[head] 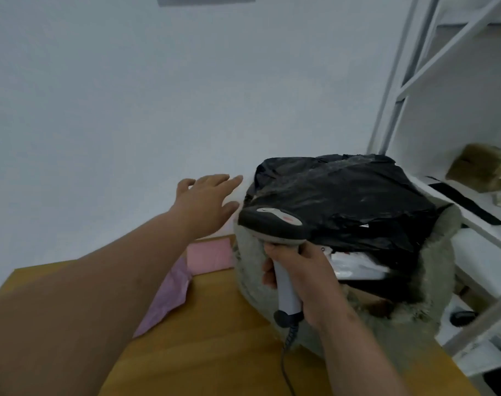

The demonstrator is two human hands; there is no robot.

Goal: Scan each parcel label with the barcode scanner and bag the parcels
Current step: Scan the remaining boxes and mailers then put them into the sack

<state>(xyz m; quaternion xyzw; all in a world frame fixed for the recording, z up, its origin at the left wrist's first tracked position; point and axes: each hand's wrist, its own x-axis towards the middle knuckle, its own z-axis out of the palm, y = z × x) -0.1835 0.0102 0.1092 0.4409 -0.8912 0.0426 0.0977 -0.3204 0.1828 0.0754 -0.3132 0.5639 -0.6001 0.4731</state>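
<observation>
Right hand (pixel 297 277) wrapped round scanner (pixel 275 224) handle at 5 o'clock, left hand (pixel 206 200) flat-fingered and empty at 9 o'clock of the black parcel (pixel 343 201) heaped in the sack (pixel 432 270); parcel looks soft, slippery, likely light: grab by a fold.

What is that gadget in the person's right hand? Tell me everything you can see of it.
It is a handheld barcode scanner: a dark, rounded head with a pale grey top panel, an oval button and a small red mark, on a light grey plastic handle. A dark collar at the handle's base leads into a cable running down over the wooden table. The right hand grips the handle, holding the head up in front of the black plastic bag.
</observation>
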